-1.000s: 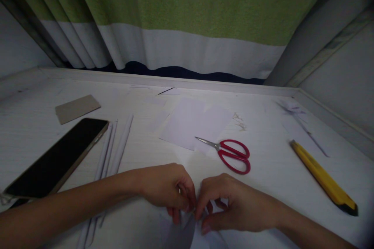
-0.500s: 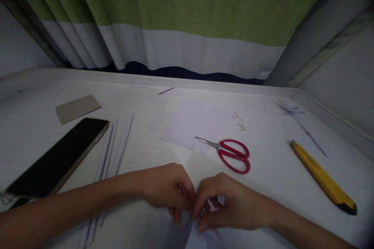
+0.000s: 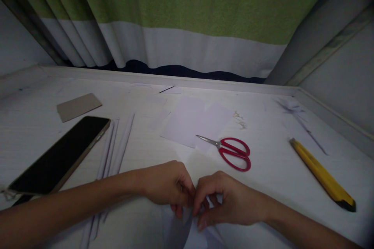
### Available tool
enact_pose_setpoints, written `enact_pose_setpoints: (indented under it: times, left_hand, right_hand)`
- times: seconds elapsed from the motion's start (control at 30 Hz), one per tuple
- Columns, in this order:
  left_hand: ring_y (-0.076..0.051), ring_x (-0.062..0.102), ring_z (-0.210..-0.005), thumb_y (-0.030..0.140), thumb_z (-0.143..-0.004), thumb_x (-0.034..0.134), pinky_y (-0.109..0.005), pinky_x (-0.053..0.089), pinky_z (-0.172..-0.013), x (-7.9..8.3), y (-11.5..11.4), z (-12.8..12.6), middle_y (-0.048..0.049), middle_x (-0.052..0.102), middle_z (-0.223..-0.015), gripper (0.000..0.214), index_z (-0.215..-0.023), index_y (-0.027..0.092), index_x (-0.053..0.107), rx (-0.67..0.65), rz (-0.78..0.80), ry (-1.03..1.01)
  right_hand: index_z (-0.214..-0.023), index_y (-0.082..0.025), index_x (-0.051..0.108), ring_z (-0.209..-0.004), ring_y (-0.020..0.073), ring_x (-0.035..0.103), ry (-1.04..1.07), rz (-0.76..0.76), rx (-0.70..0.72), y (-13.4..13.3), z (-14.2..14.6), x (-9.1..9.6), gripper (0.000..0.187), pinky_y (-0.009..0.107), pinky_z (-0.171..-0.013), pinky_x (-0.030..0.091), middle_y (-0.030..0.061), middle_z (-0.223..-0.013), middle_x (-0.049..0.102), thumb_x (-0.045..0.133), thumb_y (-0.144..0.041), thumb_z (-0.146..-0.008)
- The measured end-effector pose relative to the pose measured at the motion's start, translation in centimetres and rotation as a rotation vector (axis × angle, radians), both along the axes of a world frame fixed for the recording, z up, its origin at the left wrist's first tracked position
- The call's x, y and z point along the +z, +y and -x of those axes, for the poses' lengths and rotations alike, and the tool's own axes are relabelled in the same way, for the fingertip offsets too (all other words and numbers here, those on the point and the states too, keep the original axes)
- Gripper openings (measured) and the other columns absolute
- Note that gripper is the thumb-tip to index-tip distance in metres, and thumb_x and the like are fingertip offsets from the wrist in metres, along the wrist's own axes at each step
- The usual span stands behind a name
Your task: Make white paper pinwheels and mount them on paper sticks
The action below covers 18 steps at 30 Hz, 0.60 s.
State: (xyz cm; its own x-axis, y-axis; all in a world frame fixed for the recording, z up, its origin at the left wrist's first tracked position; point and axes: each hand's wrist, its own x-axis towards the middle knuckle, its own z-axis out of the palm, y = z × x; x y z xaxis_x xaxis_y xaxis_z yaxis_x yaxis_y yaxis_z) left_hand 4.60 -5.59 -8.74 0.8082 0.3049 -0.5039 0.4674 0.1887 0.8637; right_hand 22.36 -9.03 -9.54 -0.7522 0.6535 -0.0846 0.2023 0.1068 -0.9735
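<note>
At the bottom middle, white paper (image 3: 201,239) runs out of the frame's lower edge. My left hand (image 3: 171,184) is closed, its fingertips pinching the paper's upper part. From the other side my right hand (image 3: 222,200) grips the same paper between thumb and fingers, its fingertips nearly touching the left ones. The paper looks folded or bent, though the fingers hide its top. Just beyond my right hand lie scissors (image 3: 232,153) with red handles, their blades closed and pointing left.
White paper sheets (image 3: 184,122) lie behind the scissors. Left are rolled paper sticks (image 3: 122,144), a phone (image 3: 61,155) and a cardboard piece (image 3: 78,107). A yellow utility knife (image 3: 323,175) and a paper piece with a thin stick (image 3: 306,128) lie right. A curtain (image 3: 187,4) hangs behind.
Almost nothing differs. Both hands keep their pinch on the paper, and the whole view has shifted very slightly.
</note>
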Motion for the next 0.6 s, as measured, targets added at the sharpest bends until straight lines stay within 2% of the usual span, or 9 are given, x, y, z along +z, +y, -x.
enact_pose_setpoints:
  times: [0.37,0.6]
  left_hand:
    - [-0.004,0.053,-0.046,0.007,-0.073,0.052,-0.011,0.043,-0.047,0.12,-0.04,0.03,0.0035,0.057,-0.053,0.017,-0.079,0.013,0.067,-0.025,-0.013,0.01]
    - [-0.005,0.054,-0.047,0.008,-0.072,0.054,-0.012,0.043,-0.046,-0.11,0.04,0.14,0.0037,0.057,-0.052,0.014,-0.076,0.013,0.066,-0.036,-0.049,-0.008]
  right_hand:
    - [-0.073,-0.014,0.067,-0.051,0.0063,0.046,-0.013,0.039,0.001,-0.06,0.02,-0.16,0.016,0.016,-0.043,0.034,-0.0031,-0.058,0.055,0.071,-0.023,-0.06]
    - [-0.073,-0.013,0.067,-0.051,0.0065,0.045,-0.021,0.054,-0.007,0.02,0.08,-0.1,0.014,0.017,-0.043,0.034,-0.0034,-0.058,0.054,0.07,-0.02,-0.061]
